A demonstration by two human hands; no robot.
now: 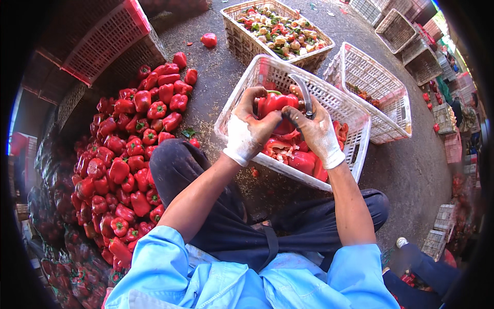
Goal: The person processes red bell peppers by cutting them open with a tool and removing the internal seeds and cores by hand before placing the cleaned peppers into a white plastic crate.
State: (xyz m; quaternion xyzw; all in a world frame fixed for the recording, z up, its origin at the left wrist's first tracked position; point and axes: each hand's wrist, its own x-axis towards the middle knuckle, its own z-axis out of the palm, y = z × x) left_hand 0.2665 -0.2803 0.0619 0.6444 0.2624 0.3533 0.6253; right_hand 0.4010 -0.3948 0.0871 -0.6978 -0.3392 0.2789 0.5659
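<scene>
Both my hands wear stained white gloves and are raised over a white plastic crate [234,123] with cut red pepper pieces [301,162] inside. My left hand [249,126] grips a whole red pepper [272,105] with a green stem at its top. My right hand [311,123] is closed on the handle of a curved knife [302,90], blade pointing up, with its thumb against the pepper's right side.
A large heap of red peppers [123,170] lies at my left beside stacked crates [103,41]. Beyond my crate stand a crate of trimmings [278,33] and another white crate [381,121]. More crates [422,67] line the right; another person's legs [424,273] are at lower right.
</scene>
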